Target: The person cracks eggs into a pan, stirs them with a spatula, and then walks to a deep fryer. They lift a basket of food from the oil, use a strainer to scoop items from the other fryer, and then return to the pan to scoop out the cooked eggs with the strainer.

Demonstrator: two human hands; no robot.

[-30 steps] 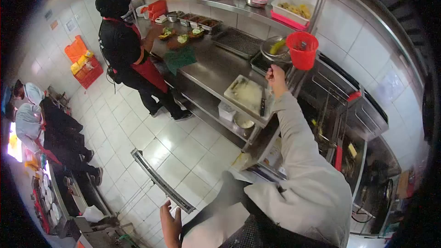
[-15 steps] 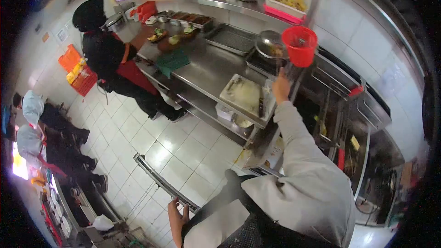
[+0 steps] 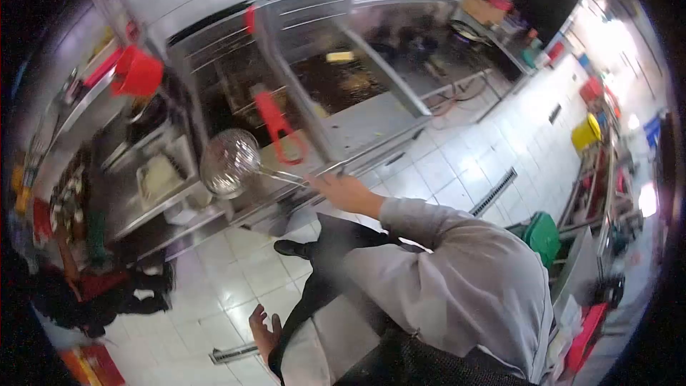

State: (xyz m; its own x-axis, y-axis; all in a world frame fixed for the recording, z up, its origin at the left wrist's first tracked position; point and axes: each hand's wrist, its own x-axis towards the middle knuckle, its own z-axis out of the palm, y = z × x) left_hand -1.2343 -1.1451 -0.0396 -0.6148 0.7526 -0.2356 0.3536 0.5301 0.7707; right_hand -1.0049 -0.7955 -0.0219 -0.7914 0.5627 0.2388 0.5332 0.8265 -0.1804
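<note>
My right hand (image 3: 341, 191) is closed around the thin handle of a round wire skimmer (image 3: 230, 163). The skimmer's bowl hangs at the front edge of the fryer, left of a red looped handle (image 3: 279, 125). Behind it, one fryer vat (image 3: 225, 82) holds dark oil; the neighbouring vat (image 3: 336, 75) has a yellow block (image 3: 340, 57) in it. My left hand (image 3: 264, 332) hangs low above the floor tiles, fingers apart and holding nothing.
On the left, a steel counter (image 3: 136, 218) carries a pale tray (image 3: 161, 175), with a red basket (image 3: 137, 71) above. A co-worker (image 3: 93, 293) stands at its near side. A green bin (image 3: 541, 239) and yellow bucket (image 3: 586, 132) are on the right.
My view has swung right from the counter to the fryers. My right hand has come away from the counter by the red basket with the skimmer. My left hand stays low.
</note>
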